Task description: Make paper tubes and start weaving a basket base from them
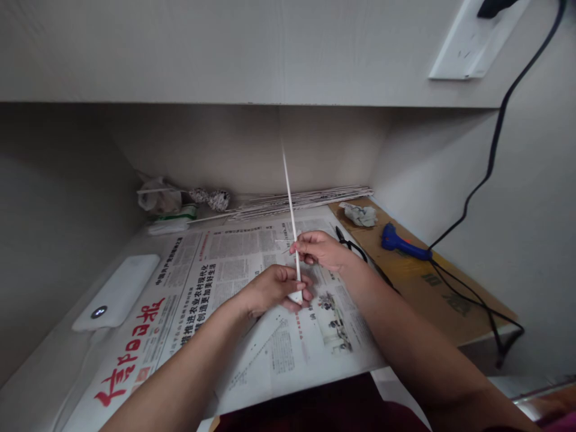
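Note:
A long, thin white paper stick [291, 210] stands upright and slightly tilted over the newspaper, its lower end wider and flattened. My left hand [276, 289] grips this lower end between thumb and fingers. Just above and to the right, my right hand [318, 249] is closed in a pinch at the stick. Thin, faint lines poke out to the left of the right fingertips; I cannot make out what they are. Beneath both hands lies a spread newspaper [225, 288] with Chinese print and red characters. The stick's upper tip fades against the wall.
A white power bank [119, 291] with a cable is at left. At the back lie many thin paper sticks [310, 199], a patterned knotted piece [216, 198] and a plastic bag [159, 195]. On cardboard [432, 288] at right are a blue glue gun [402, 243], its cord, scissors [348, 240] and crumpled paper [360, 214].

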`<state>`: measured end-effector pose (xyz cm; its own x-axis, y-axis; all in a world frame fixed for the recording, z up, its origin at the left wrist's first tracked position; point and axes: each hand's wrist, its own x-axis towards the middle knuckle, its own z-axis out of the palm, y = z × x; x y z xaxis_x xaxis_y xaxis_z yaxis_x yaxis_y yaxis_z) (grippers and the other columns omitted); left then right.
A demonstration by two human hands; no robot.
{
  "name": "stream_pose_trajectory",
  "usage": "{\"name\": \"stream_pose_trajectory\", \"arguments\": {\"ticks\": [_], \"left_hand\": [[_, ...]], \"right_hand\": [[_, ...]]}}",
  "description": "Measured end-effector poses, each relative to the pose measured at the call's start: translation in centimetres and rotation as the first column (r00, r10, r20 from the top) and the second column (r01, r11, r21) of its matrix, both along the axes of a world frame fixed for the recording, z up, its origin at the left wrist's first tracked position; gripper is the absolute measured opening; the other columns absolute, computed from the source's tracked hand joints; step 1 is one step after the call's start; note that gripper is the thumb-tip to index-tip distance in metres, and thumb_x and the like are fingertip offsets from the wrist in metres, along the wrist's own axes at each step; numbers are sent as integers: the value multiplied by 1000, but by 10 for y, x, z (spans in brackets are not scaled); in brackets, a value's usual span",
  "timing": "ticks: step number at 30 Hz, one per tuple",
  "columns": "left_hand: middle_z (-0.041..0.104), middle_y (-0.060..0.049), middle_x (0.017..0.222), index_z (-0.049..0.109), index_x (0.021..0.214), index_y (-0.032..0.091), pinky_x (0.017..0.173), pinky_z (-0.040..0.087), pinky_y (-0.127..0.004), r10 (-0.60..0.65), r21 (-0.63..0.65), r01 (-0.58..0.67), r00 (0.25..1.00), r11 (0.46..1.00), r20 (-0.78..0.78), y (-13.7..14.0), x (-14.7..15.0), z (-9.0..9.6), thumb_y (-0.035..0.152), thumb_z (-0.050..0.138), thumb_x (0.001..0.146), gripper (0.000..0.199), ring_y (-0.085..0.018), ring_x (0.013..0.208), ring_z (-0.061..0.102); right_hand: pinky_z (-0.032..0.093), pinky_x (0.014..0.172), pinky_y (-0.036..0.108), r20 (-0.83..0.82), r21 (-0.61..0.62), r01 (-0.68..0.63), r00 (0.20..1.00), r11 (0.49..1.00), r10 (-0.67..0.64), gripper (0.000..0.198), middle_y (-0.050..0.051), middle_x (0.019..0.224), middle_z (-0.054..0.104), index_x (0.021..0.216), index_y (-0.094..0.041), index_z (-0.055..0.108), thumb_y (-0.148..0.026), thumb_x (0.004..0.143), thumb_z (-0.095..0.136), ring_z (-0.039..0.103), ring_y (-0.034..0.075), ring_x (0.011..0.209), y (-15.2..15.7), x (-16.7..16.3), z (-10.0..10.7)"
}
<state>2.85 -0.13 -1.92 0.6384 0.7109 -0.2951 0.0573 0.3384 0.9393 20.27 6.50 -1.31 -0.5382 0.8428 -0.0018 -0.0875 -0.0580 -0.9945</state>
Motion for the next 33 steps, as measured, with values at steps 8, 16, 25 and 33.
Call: {"name": "stream_pose_trajectory", "arguments": {"ticks": [8,16,25,33], "left_hand": [[68,-8,85,65,97,12,65,53,-31,27,17,-27,999,999,18,1,-1,-4,38,68,78,32,-18,76,65],[68,-8,85,64,99,12,66,53,-32,2,23,-2,1000,1000,-18,3,0,-7,36,67,78,32,-18,77,65],[68,-8,85,65,99,13,65,53,-30,-4,22,5,999,1000,-54,1,-1,-5,37,66,79,31,-17,75,66],[68,-8,87,65,102,14,66,53,-31,-19,12,20,997,1000,-79,3,-4,-3,37,65,81,31,-17,75,65]], "right_hand": [[25,41,18,8,32,65,998,997,-65,31,-3,58,52,74,-15,69,-45,71,76,44,5,50,-2,-3,3],[23,40,18,-10,-10,54,999,999,-54,33,-2,59,54,73,-14,67,-45,68,77,47,6,51,1,0,1],[24,39,18,13,-12,10,1000,1000,-10,34,0,63,59,83,-14,70,-46,72,74,48,6,53,0,3,5],[22,36,17,3,-22,85,996,996,-85,33,-3,52,54,70,-13,64,-42,65,80,51,7,48,5,6,-1]]}}
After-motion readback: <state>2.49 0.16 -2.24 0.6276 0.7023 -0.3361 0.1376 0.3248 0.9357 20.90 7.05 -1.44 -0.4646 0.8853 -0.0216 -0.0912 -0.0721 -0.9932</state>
